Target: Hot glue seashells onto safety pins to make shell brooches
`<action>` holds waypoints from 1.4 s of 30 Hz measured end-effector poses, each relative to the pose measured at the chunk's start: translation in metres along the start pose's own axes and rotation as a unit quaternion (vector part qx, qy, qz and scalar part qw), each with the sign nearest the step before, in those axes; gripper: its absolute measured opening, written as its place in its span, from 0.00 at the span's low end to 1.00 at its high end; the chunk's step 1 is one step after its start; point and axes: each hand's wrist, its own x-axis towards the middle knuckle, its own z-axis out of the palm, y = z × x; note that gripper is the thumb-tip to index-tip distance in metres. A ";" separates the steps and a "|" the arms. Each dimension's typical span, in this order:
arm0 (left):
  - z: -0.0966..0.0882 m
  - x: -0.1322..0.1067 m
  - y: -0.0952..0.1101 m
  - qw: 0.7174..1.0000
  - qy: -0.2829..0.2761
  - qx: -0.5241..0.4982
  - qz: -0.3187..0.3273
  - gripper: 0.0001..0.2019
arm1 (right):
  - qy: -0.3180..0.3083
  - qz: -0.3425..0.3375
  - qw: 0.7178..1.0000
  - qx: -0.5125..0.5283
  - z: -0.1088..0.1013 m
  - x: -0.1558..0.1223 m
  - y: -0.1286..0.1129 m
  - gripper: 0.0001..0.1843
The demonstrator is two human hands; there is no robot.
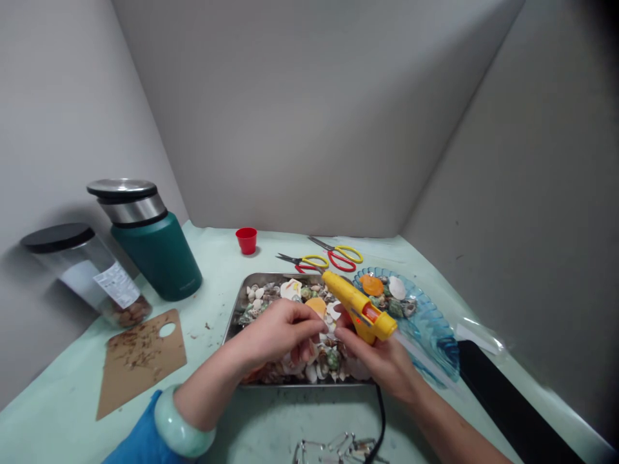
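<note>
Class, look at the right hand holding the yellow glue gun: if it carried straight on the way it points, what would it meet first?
Most likely the fingertips of the left hand, just ahead of the right hand over the tray of shells; depth is unclear.

**No Lettering Legible**

Nothing is reading clearly here. A white paper label (117, 284) is sticking to the side of the clear black-lidded jar (72, 270), and its fine print is showing only as grey lines, too small to make out. A faint mark (186, 288) is sitting low on the green insulated flask (155, 248), also too small to read.
</note>
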 end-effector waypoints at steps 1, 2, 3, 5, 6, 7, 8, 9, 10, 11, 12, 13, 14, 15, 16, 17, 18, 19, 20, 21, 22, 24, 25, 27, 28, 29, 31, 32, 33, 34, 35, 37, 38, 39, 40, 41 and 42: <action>-0.001 0.000 -0.001 1.000 -0.005 -0.013 -0.002 0.14 | 0.005 0.002 1.000 -0.004 0.000 0.000 0.001 0.16; -0.002 0.000 -0.002 1.000 -0.010 -0.020 -0.001 0.14 | 0.011 0.003 1.000 -0.008 0.000 0.000 0.001 0.15; -0.003 0.001 -0.003 1.000 -0.012 -0.021 0.003 0.13 | 0.017 0.004 1.000 -0.012 0.000 0.001 0.002 0.15; -0.001 0.002 -0.004 1.000 -0.010 -0.009 0.013 0.10 | 0.023 0.003 1.000 -0.015 0.000 0.001 0.002 0.14; 0.000 0.003 -0.004 1.000 -0.005 -0.001 0.016 0.09 | 0.023 0.001 1.000 -0.017 0.000 0.001 0.002 0.14; 0.003 0.003 -0.003 1.000 0.004 0.007 0.019 0.08 | 0.022 0.000 1.000 -0.018 0.000 0.000 0.002 0.14; 0.005 0.004 -0.002 1.000 0.013 0.014 0.019 0.08 | 0.022 0.001 1.000 -0.019 0.000 0.000 0.003 0.14; 0.008 0.005 -0.001 0.999 0.020 0.017 0.019 0.07 | 0.022 0.001 1.000 -0.019 0.000 0.000 0.004 0.14; 0.010 0.005 0.000 0.999 0.025 0.016 0.017 0.07 | 0.022 0.003 1.000 -0.019 0.000 0.000 0.005 0.15; 0.012 0.005 0.000 0.999 0.029 0.012 0.018 0.06 | 0.023 0.003 1.000 -0.018 0.000 0.000 0.006 0.15; 0.014 0.005 0.001 0.999 0.033 0.007 0.020 0.06 | 0.025 0.004 1.000 -0.016 0.000 0.000 0.007 0.16; 0.015 0.005 0.001 0.999 0.036 0.001 0.023 0.05 | 0.026 0.005 1.000 -0.014 0.000 0.000 0.008 0.16; 0.015 0.006 0.001 0.999 0.039 -0.005 0.028 0.05 | 0.028 0.005 1.000 -0.013 0.000 0.000 0.009 0.16; 0.016 0.006 0.001 0.998 0.044 -0.008 0.032 0.04 | 0.028 0.004 1.000 -0.010 0.000 0.000 0.009 0.16; 0.016 0.006 0.001 0.998 0.051 -0.008 0.037 0.04 | 0.026 0.003 1.000 -0.007 0.000 -0.001 0.009 0.16; 0.016 0.006 0.000 0.998 0.057 -0.004 0.041 0.04 | 0.021 0.001 1.000 -0.001 0.000 -0.001 0.008 0.15; 0.016 0.006 -0.001 0.997 0.061 0.001 0.045 0.04 | 0.015 0.001 1.000 0.005 -0.001 -0.001 0.007 0.15; 0.017 0.006 -0.002 0.997 0.064 0.005 0.049 0.04 | 0.010 0.001 1.000 0.011 -0.001 -0.001 0.006 0.15; 0.018 0.006 -0.003 0.996 0.066 0.007 0.054 0.05 | 0.007 0.002 1.000 0.018 -0.001 -0.001 0.004 0.14; 0.018 0.006 -0.004 0.996 0.064 0.005 0.059 0.05 | 0.005 0.004 1.000 0.024 -0.001 -0.001 0.003 0.14; 0.019 0.006 -0.005 0.996 0.061 -0.001 0.065 0.04 | 0.004 0.005 1.000 0.031 -0.001 0.000 0.003 0.14; 0.021 0.006 -0.006 0.996 0.061 -0.011 0.070 0.04 | 0.001 0.008 0.998 0.055 -0.001 0.001 0.002 0.14; 0.022 0.006 -0.006 0.995 0.064 -0.011 0.071 0.04 | -0.001 0.009 0.998 0.069 -0.001 0.001 0.001 0.15; 0.022 0.005 -0.004 0.995 0.074 0.002 0.068 0.05 | 0.000 0.013 0.996 0.089 -0.001 0.002 0.001 0.15; 0.021 0.005 -0.002 0.994 0.079 0.012 0.069 0.05 | 0.004 0.013 0.995 0.094 0.000 0.003 0.000 0.16; 0.020 0.004 0.000 0.994 0.080 0.027 0.073 0.06 | 0.009 0.012 0.995 0.095 0.000 0.003 0.000 0.16; 0.017 0.003 0.002 0.991 0.080 0.066 0.090 0.07 | 0.019 0.010 0.996 0.087 0.000 0.003 -0.001 0.16; 0.017 0.003 0.003 0.988 0.082 0.089 0.097 0.08 | 0.022 0.009 0.997 0.078 0.000 0.003 -0.001 0.16; 0.016 0.003 0.004 0.984 0.088 0.112 0.104 0.09 | 0.024 0.007 0.997 0.069 0.000 0.003 -0.001 0.15; 0.016 0.003 0.004 0.981 0.094 0.133 0.108 0.09 | 0.024 0.006 0.998 0.061 0.000 0.002 -0.001 0.15; 0.017 0.003 0.004 0.978 0.100 0.146 0.108 0.09 | 0.022 0.004 0.998 0.056 -0.001 0.002 -0.001 0.15; 0.019 0.004 0.002 0.979 0.101 0.147 0.098 0.06 | 0.019 0.003 0.998 0.060 -0.001 0.002 -0.001 0.15; 0.020 0.005 0.001 0.981 0.099 0.138 0.093 0.05 | 0.018 0.005 0.997 0.070 0.000 0.002 -0.001 0.15; 0.021 0.006 -0.001 0.984 0.096 0.125 0.088 0.05 | 0.015 0.009 0.996 0.082 0.000 0.003 -0.002 0.15; 0.022 0.006 -0.002 0.986 0.093 0.110 0.084 0.04 | 0.013 0.015 0.995 0.096 0.000 0.003 -0.003 0.16; 0.023 0.007 -0.003 0.988 0.091 0.096 0.081 0.05 | 0.011 0.024 0.994 0.109 0.001 0.003 -0.004 0.16; 0.024 0.007 -0.004 0.990 0.088 0.083 0.078 0.05 | 0.007 0.033 0.992 0.119 0.001 0.003 -0.004 0.17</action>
